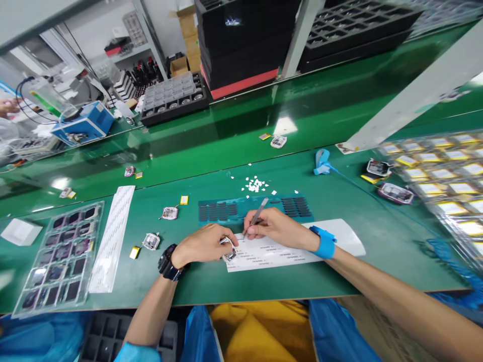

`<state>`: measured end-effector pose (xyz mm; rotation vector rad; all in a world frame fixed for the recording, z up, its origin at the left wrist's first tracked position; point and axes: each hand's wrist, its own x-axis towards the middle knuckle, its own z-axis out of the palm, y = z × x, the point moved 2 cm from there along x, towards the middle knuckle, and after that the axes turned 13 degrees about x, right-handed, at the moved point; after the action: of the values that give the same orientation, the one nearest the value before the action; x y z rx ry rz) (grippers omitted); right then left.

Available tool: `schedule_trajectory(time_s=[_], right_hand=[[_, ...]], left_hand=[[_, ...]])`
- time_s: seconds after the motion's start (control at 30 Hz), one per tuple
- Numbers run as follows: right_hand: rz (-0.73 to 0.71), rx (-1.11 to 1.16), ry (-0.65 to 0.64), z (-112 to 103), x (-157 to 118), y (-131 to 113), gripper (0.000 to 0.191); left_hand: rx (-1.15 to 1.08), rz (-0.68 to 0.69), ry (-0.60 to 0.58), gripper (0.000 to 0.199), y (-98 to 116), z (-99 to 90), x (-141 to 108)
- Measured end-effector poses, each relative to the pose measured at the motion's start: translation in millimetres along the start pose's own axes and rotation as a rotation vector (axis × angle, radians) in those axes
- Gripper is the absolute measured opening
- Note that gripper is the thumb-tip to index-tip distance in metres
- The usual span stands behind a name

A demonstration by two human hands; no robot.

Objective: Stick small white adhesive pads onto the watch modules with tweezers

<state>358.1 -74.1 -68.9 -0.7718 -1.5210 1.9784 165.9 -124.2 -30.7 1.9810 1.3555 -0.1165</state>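
At the near edge of the green workbench (264, 286) the left hand (206, 246), a black watch (170, 262) on its wrist, curls its fingers around a small electronic module (229, 254) and pins it against a white label sheet (287, 249), seemingly to keep the part steady beside the labels. The right hand (277, 229), wearing a blue wrist strap (325, 241), pinches a pair of metal tweezers (256, 216) between thumb and fingers, closed tight; the tips point down at the sheet just beside the module, likely to lift a label too small for bare fingers. Whether the tips hold anything is too small to tell.

To the left lie two more modules (151, 241) with trailing yellow batteries, near at hand, then a long white strip (113, 236) and a clear blister tray (60, 254) of dark screen parts. Just beyond the hands sits a teal sheet of small black pads (226, 211), with a scatter of white backing scraps (256, 185) behind it, probably peeled waste. A blue coiled cord (322, 162) lies to the right, running toward the strap.

Farther right, trays of yellow-backed units (445, 186) stack up beside two loose modules (394, 192). Beyond is the glossy conveyor belt (234, 130), carrying a few modules, one (278, 142) near the middle. At the far side stand black stacked trays (241, 45), a tray of round parts (173, 98) and a blue machine (85, 123).
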Motion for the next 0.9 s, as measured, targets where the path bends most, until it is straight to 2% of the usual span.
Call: schedule_trajectory(time_s=[0.23, 0.37, 0.43, 0.5, 0.57, 0.67, 0.73, 0.8, 0.9], right_hand=[[0.004, 0.038, 0.01, -1, 0, 1, 0.038], [0.024, 0.064, -0.026, -7, -1, -5, 0.046], [0.035, 0.084, -0.035, -10, -1, -10, 0.048], [0.028, 0.107, -0.011, -12, -1, -19, 0.049], [-0.005, 0.113, 0.049, -14, -1, -31, 0.05], [-0.087, 0.082, 0.125, -12, 2, -52, 0.051], [-0.156, 0.07, 0.154, -8, 4, -61, 0.05], [-0.221, 0.1, 0.188, -4, 5, -63, 0.049], [-0.253, 0.176, 0.226, 0, 5, -54, 0.047]], left_hand=[[0.008, -0.017, -0.012, 0.031, 0, -0.1, 0], [0.063, 0.036, 0.024, 0.029, 2, -4.1, -4], [0.03, 0.069, 0.12, 0.03, 4, -6.1, -6], [-0.066, 0.083, 0.264, 0.027, 6, -7.4, -8], [-0.141, 0.078, 0.458, 0.019, 8, -8.0, -8], [-0.1, 0.014, 0.823, 0.012, 10, -9.3, -9], [-0.177, -0.046, 0.968, 0.005, 7, -9.4, -7], [-0.449, -0.083, 0.958, 0.012, 2, -8.8, -2], [-0.798, -0.083, 0.818, 0.024, -3, -8.2, 7]])
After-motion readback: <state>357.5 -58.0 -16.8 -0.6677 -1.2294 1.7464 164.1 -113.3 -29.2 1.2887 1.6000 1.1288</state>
